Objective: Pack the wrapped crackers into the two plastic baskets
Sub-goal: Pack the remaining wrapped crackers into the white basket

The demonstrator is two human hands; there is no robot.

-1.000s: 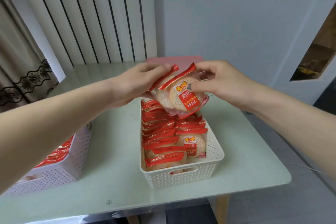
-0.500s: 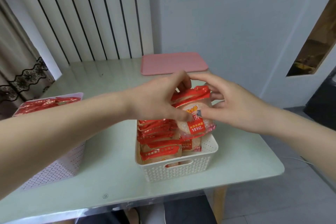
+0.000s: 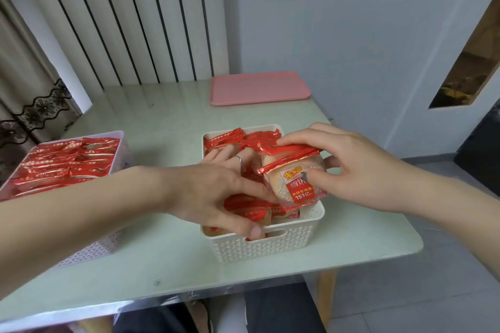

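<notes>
As cream perforated plastic basket (image 3: 273,246) near table's front edge is nearly full, left hand (image 3: 216,197) lies spread, fingers straight, pressing packed row aside to make gap. Right hand (image 3: 359,167) pinches red-and-clear wrapped cracker packs (image 3: 295,181), upright over basket's right side, likely for slotting in. Pack count in pinch unclear. White lattice basket (image 3: 89,247) at table's left edge, full of packs, cut off by forearm.

A: Which items are obscured?
B: The left hand (image 3: 216,192) covers most packets in the white basket (image 3: 270,246); its fingertips are hidden behind the held cracker packet (image 3: 295,178).
A: Edge cut-offs?
B: The pink basket (image 3: 89,249) is cropped at the left edge. Small print on the packet label is illegible.
</notes>
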